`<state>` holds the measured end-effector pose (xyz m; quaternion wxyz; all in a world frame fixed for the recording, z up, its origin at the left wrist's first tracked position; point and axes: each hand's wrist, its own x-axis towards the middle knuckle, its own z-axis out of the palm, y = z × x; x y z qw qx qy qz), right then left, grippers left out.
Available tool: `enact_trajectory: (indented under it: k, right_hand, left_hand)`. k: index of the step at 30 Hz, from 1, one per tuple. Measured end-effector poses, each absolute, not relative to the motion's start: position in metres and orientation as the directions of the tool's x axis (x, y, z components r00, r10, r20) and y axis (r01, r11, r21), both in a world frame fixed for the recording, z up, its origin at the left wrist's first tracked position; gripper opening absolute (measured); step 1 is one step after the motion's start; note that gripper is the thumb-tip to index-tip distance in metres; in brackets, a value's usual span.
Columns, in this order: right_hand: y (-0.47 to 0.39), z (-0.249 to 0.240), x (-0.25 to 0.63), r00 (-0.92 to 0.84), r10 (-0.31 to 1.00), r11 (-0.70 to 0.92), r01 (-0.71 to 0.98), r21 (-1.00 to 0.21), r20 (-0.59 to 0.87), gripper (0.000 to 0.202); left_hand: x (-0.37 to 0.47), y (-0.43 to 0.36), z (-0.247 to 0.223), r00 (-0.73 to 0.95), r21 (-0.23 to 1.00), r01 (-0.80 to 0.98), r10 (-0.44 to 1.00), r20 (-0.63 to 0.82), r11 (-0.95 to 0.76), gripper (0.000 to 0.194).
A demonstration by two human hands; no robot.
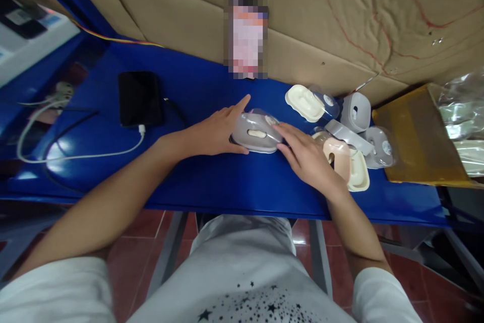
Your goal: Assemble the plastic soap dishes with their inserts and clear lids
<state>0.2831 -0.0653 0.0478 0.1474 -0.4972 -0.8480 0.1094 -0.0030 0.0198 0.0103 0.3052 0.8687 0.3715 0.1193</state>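
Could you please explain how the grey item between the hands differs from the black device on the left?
The grey item is rounded, with a slot; the black device is squarish. The left hand and right hand touch the grey item, while the black device is untouched, with a white cable at its edge. Both show against the blue table.
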Motion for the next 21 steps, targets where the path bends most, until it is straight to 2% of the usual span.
enact_trajectory:
  k: [3,6,14,21]
  right_hand:
    - [-0.066,0.036,0.280,-0.555,0.814,0.579,0.747,-0.326,0.174,0.051]
    - [-0.065,0.027,0.280,-0.612,0.768,0.638,0.699,-0.323,0.191,0.058]
    - [-0.068,0.035,0.274,-0.627,0.774,0.618,0.720,-0.315,0.086,0.061]
    - [-0.070,0.047,0.270,-0.642,0.766,0.627,0.743,-0.234,0.015,0.058]
  left_hand:
    - [-0.004,0.023,0.009,0.719,0.657,0.505,0.694,0.038,-0.559,0.137]
    - [-0.004,0.024,0.010,0.734,0.663,0.475,0.676,0.063,-0.578,0.128]
    - [0.000,0.018,0.016,0.759,0.635,0.512,0.651,-0.019,-0.579,0.115]
    - [0.003,0.015,0.013,0.764,0.637,0.478,0.644,0.037,-0.604,0.110]
